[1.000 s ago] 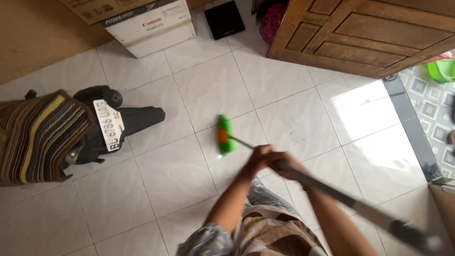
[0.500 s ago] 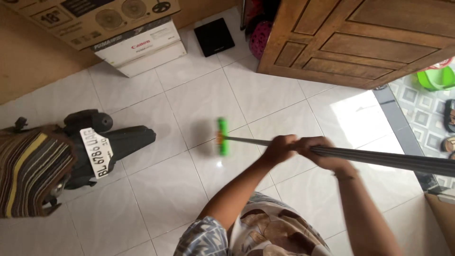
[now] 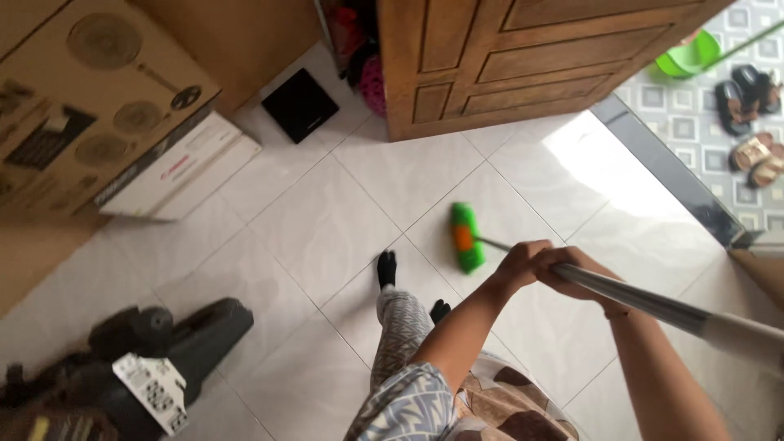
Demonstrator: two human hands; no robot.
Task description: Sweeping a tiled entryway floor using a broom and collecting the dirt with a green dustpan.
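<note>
Bottom middle of the frame is the person's patterned shirt and trousers, with two feet in dark socks [image 3: 387, 268] planted on the white tile floor [image 3: 327, 220] just above that. Both hands are wrapped tight around the grey handle [image 3: 645, 302] of a broom, fingers fully closed on it. The left hand [image 3: 518, 266] sits lower down the stick, closer to the head, and the right hand [image 3: 572, 273] is right behind it, the two pretty much touching. The handle runs from the lower right edge up toward the centre, where the green broom head [image 3: 466, 237] with an orange patch rests on the tiles, just right of the socked feet.

Lower left corner has a black plastic vehicle part [image 3: 175, 347] with a white plate on it, bit blurry. Further up on the left, a big brown cardboard box [image 3: 90, 106] sits on top of a white box [image 3: 184, 171]. A flat black square thing [image 3: 300, 104] lies on the floor near the top middle, next to something pink. A wooden door [image 3: 506, 61] fills the top centre. In the upper right, past the dark threshold, there's patterned floor with sandals [image 3: 751, 122] and a green tub [image 3: 690, 57].
</note>
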